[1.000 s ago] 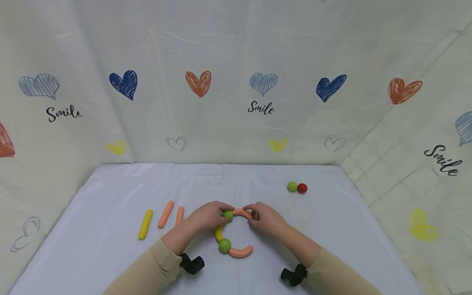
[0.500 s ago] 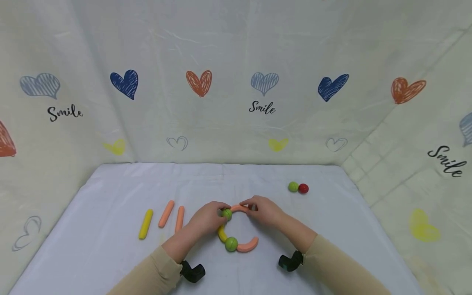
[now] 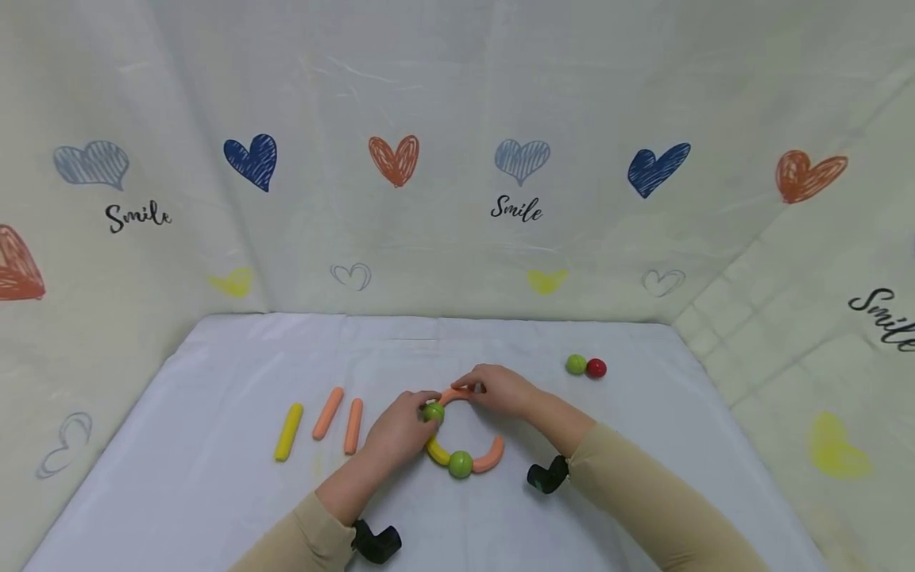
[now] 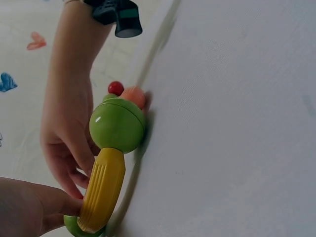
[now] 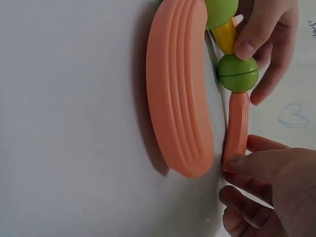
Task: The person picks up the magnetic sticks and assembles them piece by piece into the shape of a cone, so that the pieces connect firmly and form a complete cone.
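On the white cloth a C-shaped chain joins two curved orange pieces, a curved yellow piece (image 3: pixel 438 453) and two green balls. My left hand (image 3: pixel 402 427) holds the upper green ball (image 3: pixel 433 412) between thumb and fingers. The far end of the upper orange piece (image 5: pixel 237 131) is pinched by my right hand (image 3: pixel 502 389), its other end meeting that ball. Nearest me, the lower green ball (image 3: pixel 461 465) links the yellow piece to the lower orange piece (image 5: pixel 180 94), whose other end is free. The C opens to the right.
Left of the chain lie a straight yellow stick (image 3: pixel 289 432) and two straight orange sticks, one of them an orange stick (image 3: pixel 353 427) close to my left hand. A loose green ball (image 3: pixel 576 365) and a red ball (image 3: pixel 596 368) sit side by side at the back right.
The chain has turned, its lower ball and lower orange piece swinging right and away from me. My right hand has moved left and farther back with the upper orange piece; my left hand stays on its ball.
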### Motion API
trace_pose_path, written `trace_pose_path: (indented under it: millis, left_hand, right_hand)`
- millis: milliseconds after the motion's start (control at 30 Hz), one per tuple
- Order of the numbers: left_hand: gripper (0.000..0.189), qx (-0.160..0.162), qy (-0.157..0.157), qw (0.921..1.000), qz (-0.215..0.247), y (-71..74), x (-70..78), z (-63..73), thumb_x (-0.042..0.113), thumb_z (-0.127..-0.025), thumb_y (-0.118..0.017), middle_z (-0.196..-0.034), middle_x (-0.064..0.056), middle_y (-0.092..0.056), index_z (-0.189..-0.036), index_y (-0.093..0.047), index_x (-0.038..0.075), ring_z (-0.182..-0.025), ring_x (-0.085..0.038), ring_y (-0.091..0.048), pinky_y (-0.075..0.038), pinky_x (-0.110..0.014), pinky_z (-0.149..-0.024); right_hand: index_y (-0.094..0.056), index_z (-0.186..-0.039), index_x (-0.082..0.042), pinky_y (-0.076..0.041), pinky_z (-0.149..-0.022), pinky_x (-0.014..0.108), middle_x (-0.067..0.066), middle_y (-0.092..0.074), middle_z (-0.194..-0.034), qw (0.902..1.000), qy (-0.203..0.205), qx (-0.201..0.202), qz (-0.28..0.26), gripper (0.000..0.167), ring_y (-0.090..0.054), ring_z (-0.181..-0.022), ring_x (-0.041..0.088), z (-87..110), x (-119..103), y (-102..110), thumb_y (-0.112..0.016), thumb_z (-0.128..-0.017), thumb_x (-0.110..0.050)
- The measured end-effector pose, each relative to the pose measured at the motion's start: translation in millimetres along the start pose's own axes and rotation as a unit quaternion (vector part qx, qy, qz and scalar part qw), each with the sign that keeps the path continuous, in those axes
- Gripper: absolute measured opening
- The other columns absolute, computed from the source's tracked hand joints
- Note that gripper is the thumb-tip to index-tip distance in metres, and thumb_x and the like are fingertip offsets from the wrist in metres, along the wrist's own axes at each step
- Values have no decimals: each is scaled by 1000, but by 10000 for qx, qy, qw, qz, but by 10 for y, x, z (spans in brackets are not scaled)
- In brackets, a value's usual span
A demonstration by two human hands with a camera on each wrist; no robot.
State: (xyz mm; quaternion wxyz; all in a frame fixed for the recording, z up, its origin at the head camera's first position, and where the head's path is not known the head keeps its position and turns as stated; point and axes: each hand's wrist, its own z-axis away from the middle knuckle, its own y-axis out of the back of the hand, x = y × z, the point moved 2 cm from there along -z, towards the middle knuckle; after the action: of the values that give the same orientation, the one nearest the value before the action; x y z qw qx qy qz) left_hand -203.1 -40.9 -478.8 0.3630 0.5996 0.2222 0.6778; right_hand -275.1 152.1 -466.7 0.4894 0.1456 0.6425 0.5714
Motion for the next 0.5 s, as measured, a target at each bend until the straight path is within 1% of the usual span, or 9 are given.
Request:
trace_pose_path:
  millis: [200, 300, 400, 500]
  left_hand:
    - [44, 106, -11, 9999, -11, -16, 4, 51, 28, -91, -70, -122, -10, -60, -134, -63, 21, -88, -17, -57, -50, -39, -76]
    - [44, 170, -27, 9998, -74, -19, 0, 63, 30, -91, -70, -122, -9, -61, -134, -63, 22, -87, -16, -57, -49, -37, -75]
    - [43, 193, -47, 9997, -136, -15, -6, 67, 31, -92, -69, -122, -9, -61, -133, -64, 21, -88, -16, -58, -50, -37, -74]
    - [42, 219, -48, 9996, -149, -3, -17, 61, 33, -92, -68, -120, -8, -61, -132, -65, 20, -92, -17, -59, -50, -38, -75]
  right_hand:
    - [-71, -124, -23, -49, -81, 31, -5, -67, -112, 9999, -33, -72, -93, 32, -56, -91, 10, -8, 1, 5, -68, -95, -11]
    - [-71, -124, -22, -49, -81, 30, -5, -67, -112, 9999, 31, -40, -94, 32, -56, -90, 11, -9, 3, -5, -67, -95, -10]
    - [-71, -124, -22, -48, -78, 29, -6, -66, -108, 10000, 74, 13, -54, 31, -56, -87, 10, -9, 15, -18, -67, -95, -12]
    - [-71, -124, -23, -48, -76, 29, -8, -65, -104, 9999, 9, 98, -109, 30, -55, -84, 10, 7, 38, -25, -69, -95, -16]
